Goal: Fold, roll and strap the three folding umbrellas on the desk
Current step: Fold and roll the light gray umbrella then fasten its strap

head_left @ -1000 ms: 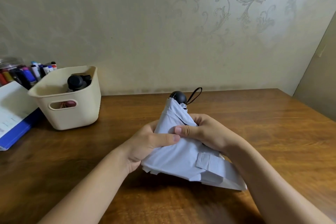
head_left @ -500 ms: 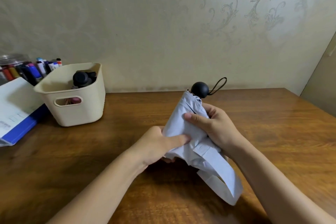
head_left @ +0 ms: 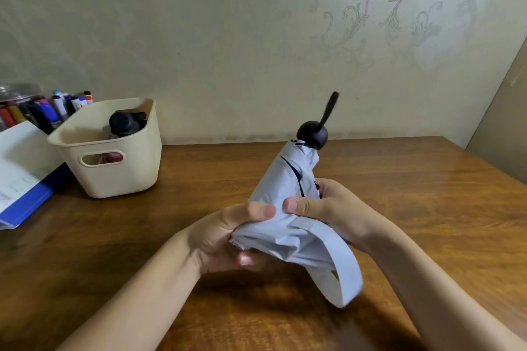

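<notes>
Since half a second ago the pale blue umbrella (head_left: 288, 194) has tipped up steeper. Its black knob (head_left: 312, 134) sits higher, the wrist loop (head_left: 329, 107) has swung up above it in a blur, and the strap (head_left: 339, 259) now dangles low on the right. The umbrella is held in the air above the worktop (head_left: 413, 194), knob pointing away from the person and canopy end nearest. The left hand (head_left: 225, 236) has its grip closed round the bunched canopy end, thumb on top and fingers curled beneath. The right hand (head_left: 330, 208) is wrapped round the middle from the right, its thumb pressed across the fabric so that the two thumbs nearly meet. The step looks like the rolling. It should go best if the right grip keeps the pleats flat and tight while the left turns the canopy one way only, leaving the loose strap free to wrap round. Slack fabric by the left palm is the likely trouble.
</notes>
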